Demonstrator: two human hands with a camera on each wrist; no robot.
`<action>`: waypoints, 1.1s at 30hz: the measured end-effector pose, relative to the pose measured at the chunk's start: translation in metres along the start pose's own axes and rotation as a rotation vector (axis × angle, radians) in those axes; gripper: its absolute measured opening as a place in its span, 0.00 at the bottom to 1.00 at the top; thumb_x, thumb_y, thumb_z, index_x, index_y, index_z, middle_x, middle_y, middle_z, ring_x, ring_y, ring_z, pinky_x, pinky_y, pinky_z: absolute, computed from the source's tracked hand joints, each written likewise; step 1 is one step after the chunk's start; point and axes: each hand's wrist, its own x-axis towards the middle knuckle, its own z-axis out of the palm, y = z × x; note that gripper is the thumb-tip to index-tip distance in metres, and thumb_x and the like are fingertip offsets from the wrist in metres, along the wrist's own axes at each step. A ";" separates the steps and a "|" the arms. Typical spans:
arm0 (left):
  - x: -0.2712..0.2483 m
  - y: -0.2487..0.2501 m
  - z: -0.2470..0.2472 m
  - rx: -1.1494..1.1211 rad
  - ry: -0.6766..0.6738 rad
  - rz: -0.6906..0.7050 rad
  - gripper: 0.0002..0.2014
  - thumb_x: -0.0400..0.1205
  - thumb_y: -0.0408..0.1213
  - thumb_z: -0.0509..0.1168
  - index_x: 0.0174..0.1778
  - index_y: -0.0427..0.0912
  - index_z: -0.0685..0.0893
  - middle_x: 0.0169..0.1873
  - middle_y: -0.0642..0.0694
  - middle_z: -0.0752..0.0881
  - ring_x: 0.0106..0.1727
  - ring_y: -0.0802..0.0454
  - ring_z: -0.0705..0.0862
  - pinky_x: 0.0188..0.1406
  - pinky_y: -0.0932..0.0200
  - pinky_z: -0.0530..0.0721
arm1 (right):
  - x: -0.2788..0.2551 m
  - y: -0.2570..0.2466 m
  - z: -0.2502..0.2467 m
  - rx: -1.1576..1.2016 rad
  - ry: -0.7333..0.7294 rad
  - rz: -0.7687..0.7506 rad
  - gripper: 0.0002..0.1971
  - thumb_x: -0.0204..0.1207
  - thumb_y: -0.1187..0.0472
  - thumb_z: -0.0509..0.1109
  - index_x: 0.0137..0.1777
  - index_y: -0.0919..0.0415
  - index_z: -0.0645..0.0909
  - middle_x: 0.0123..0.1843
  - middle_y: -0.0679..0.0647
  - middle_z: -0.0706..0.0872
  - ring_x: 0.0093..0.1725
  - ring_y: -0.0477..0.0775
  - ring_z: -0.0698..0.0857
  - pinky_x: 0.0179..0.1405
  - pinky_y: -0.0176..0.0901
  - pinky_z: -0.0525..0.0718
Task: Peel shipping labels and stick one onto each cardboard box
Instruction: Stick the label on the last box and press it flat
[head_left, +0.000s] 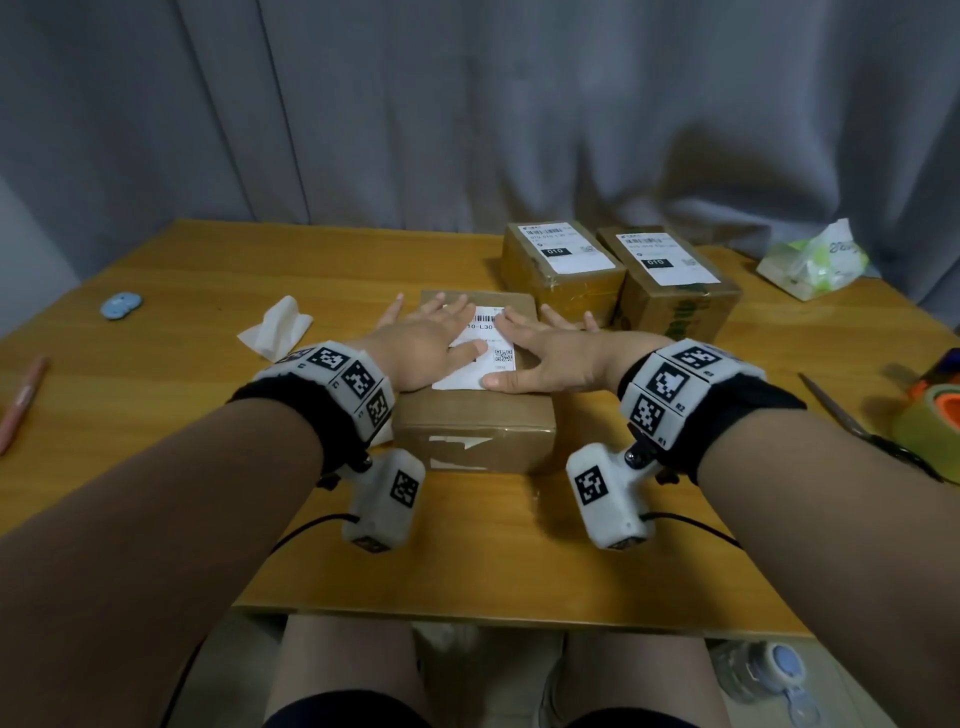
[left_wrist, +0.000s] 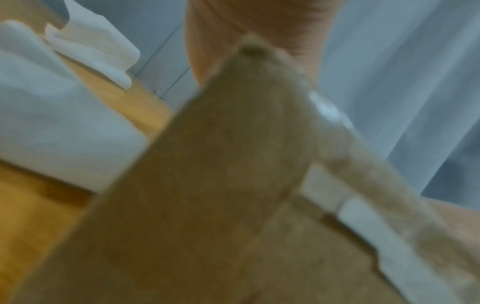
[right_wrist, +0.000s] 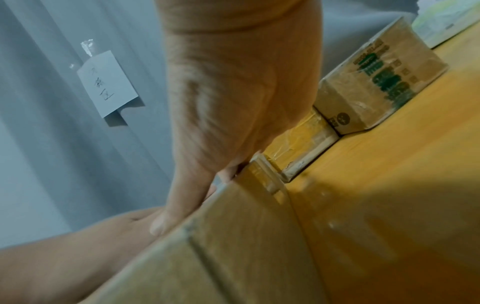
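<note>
A brown cardboard box (head_left: 475, 439) lies at the table's centre with a white shipping label (head_left: 485, 345) on its top. My left hand (head_left: 428, 340) lies flat on the label's left half, fingers spread and straight. My right hand (head_left: 545, 345) presses flat on the label's right side, thumb along the near edge. Two more boxes stand behind, each with a label on top: one (head_left: 561, 270) in the middle, one (head_left: 670, 280) to its right. In the right wrist view the right hand (right_wrist: 233, 102) rests on the box's top (right_wrist: 233, 246). The left wrist view is blurred, filled by the box (left_wrist: 207, 205).
A crumpled white tissue (head_left: 275, 327) lies left of the box, with a pink pen (head_left: 23, 400) and blue discs (head_left: 120, 305) farther left. At the right are a tape dispenser (head_left: 930, 415), scissors (head_left: 836, 405) and a plastic tissue pack (head_left: 813, 262). A grey curtain (head_left: 467, 104) hangs behind the wooden table (head_left: 467, 545).
</note>
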 end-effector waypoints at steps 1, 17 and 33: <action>-0.001 0.000 -0.001 0.030 -0.014 0.000 0.34 0.83 0.62 0.39 0.82 0.50 0.41 0.83 0.56 0.40 0.83 0.55 0.38 0.79 0.39 0.33 | -0.001 0.000 0.000 0.007 -0.003 0.002 0.48 0.69 0.24 0.55 0.83 0.42 0.37 0.84 0.38 0.35 0.84 0.53 0.35 0.78 0.69 0.31; -0.047 0.051 -0.003 0.033 -0.173 0.210 0.37 0.83 0.62 0.37 0.81 0.44 0.34 0.82 0.46 0.34 0.82 0.53 0.34 0.82 0.48 0.37 | 0.001 0.008 0.012 0.751 0.046 0.031 0.55 0.61 0.18 0.39 0.83 0.52 0.55 0.85 0.47 0.57 0.83 0.49 0.56 0.73 0.43 0.55; -0.028 0.024 -0.005 0.021 -0.139 0.074 0.31 0.86 0.54 0.40 0.82 0.43 0.40 0.83 0.47 0.41 0.83 0.52 0.41 0.82 0.53 0.40 | -0.006 0.000 0.009 0.293 0.049 -0.048 0.28 0.88 0.53 0.47 0.84 0.54 0.44 0.86 0.46 0.40 0.85 0.49 0.44 0.79 0.39 0.42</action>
